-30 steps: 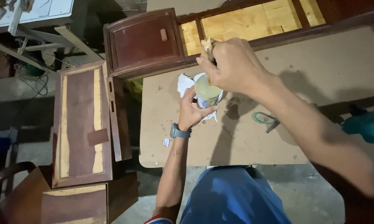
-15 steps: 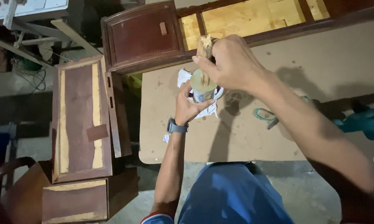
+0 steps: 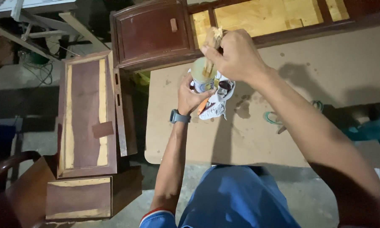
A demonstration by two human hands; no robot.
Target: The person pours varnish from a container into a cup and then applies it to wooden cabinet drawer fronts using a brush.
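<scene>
The left hand (image 3: 190, 95) steadies a small can (image 3: 203, 78) on the surface (image 3: 257, 135); directly above, the right hand (image 3: 236, 55) grips a brush (image 3: 213, 40) dipped inside.

White crumpled wrapper (image 3: 217, 103) under a labelled can (image 3: 203, 78).

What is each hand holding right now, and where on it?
Left hand grips the small can around its side. Right hand pinches the upper handle of a brush-like stick dipped into it.
</scene>
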